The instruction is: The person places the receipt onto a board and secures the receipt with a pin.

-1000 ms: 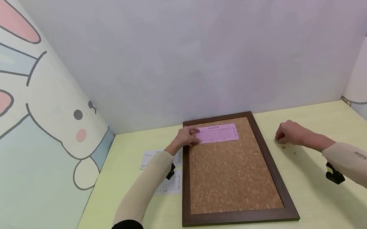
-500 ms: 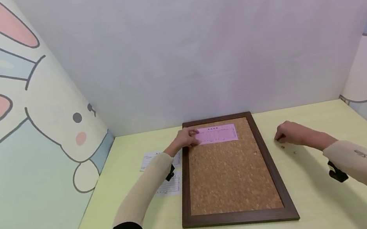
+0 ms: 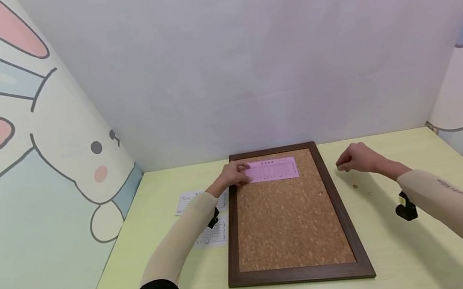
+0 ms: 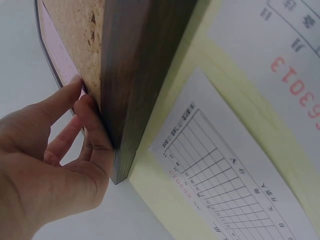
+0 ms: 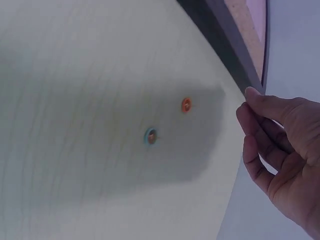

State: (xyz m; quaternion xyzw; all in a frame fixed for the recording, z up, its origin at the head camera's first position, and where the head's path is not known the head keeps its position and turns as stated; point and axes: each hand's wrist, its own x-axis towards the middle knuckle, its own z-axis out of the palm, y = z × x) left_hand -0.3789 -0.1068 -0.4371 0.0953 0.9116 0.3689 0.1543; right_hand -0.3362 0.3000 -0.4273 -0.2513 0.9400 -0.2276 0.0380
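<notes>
The right hand [image 3: 357, 158] has been lifted off the table toward the cork board [image 3: 290, 220], fingers curled — contents cannot be told. Two pins [image 5: 167, 121] remain behind. The pink slip [image 3: 272, 170] is pressed flat by the straight-fingered left hand [image 3: 232, 174].

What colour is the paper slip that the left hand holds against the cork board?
Pink: the paper slip, best seen in the head view.

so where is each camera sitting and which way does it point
Head: on the head, looking down at the cork board; both hands, left hand on the pink slip.
Left wrist: low beside the board frame; fingers show.
Right wrist: above the table; two pins, right hand.
Shared: frame, pink slip.
</notes>
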